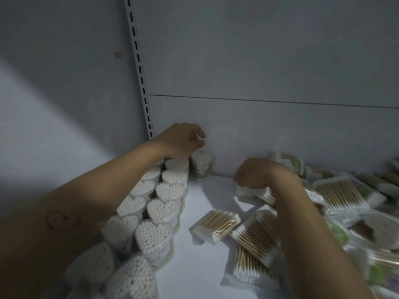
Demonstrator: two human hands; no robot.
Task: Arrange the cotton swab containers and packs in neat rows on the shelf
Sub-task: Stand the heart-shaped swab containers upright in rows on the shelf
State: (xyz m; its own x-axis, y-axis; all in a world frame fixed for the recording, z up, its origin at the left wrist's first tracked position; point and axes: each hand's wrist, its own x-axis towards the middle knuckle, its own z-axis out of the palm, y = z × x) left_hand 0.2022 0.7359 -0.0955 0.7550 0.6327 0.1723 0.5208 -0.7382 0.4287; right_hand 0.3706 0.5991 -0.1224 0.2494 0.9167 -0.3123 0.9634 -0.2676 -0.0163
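Left hand [183, 141] loosely curled near the back wall, holding nothing, just above the back container [201, 167] of two heart-topped rows [164, 208] on the shelf [205, 266]. Right hand [252, 173] bent down over a white container [244, 192]; grip hidden, cannot tell. Flat packs [341, 193] heaped alongside.

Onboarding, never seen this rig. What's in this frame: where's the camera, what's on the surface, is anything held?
There is no machine. This is one picture from a camera worn on a person's head, looking down at their two bare hands. On the white shelf, heart-shaped clear containers of white cotton swabs stand in rows on the left. Flat clear packs of wooden-stick cotton swabs lie jumbled on the right. The left hand is over the back of the rows, fingers loosely curled, with nothing visibly in them. The right hand is down on a white item in the pile. Its fingers are hidden, so a grip cannot be confirmed.
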